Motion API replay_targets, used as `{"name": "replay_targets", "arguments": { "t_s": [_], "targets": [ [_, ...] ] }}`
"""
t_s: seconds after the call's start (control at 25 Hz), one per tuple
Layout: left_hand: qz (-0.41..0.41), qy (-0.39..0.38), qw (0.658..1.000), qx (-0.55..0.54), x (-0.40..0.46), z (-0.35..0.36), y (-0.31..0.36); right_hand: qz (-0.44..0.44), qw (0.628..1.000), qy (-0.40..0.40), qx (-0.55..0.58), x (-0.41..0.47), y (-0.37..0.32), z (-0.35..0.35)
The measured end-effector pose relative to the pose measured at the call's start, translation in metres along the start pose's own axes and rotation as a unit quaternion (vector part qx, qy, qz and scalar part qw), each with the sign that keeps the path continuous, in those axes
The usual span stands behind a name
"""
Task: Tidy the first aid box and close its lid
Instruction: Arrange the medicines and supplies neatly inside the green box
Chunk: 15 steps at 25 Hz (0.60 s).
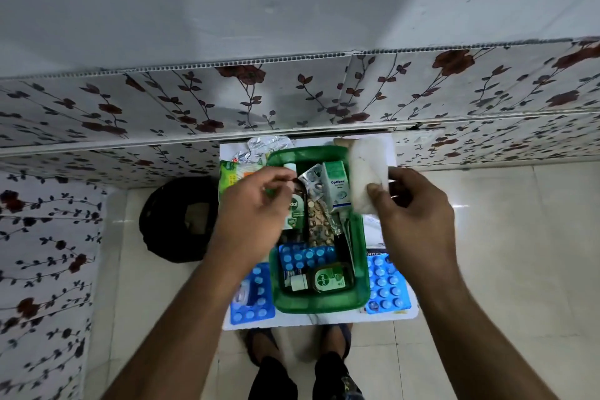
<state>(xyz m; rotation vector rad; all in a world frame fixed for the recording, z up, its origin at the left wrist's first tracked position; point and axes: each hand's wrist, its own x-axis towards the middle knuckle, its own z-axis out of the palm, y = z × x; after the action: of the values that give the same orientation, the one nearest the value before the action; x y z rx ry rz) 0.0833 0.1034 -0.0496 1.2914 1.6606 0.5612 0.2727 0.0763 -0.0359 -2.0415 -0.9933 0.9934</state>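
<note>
An open green first aid box [357,239] stands on a small white table [311,321]. Inside lie a tall Dettol bottle [297,209], a small Dettol bottle [324,279], a white Optibex carton [337,185], silver and gold pill strips [318,221] and a blue blister strip [305,256]. My right hand [418,214] pinches a white gauze pad [367,175] over the box's far right corner. My left hand [256,208] hovers over the box's left side with fingers curled; I cannot tell whether it holds anything. No lid is visible.
Blue blister strips lie on the table left [251,299] and right [388,286] of the box. Foil strips [263,149] and a green packet [229,177] sit at the far left. A black round object [177,221] rests on the floor. A floral-covered wall ledge [292,101] runs behind.
</note>
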Motion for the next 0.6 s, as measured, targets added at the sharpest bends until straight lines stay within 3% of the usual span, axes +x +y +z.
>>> {"name": "replay_targets", "arguments": {
  "t_s": [0.12,0.2,0.44,0.6],
  "targets": [
    [-0.050,0.110,0.992,-0.035,-0.004,-0.044,-0.033,-0.029,0.992,-0.063,-0.110,-0.012,-0.009,0.035],
    [-0.081,0.139,0.987,-0.026,-0.010,-0.059,-0.053,-0.048,0.975,-0.090,-0.199,-0.010,-0.007,0.058],
    [-0.065,0.129,0.989,-0.035,0.000,-0.066,-0.087,-0.169,0.890,-0.057,-0.420,0.015,-0.012,0.091],
    [-0.064,0.108,0.991,-0.040,0.003,-0.065,-0.102,-0.181,0.866,-0.088,-0.457,0.010,-0.008,0.098]
  ]
}}
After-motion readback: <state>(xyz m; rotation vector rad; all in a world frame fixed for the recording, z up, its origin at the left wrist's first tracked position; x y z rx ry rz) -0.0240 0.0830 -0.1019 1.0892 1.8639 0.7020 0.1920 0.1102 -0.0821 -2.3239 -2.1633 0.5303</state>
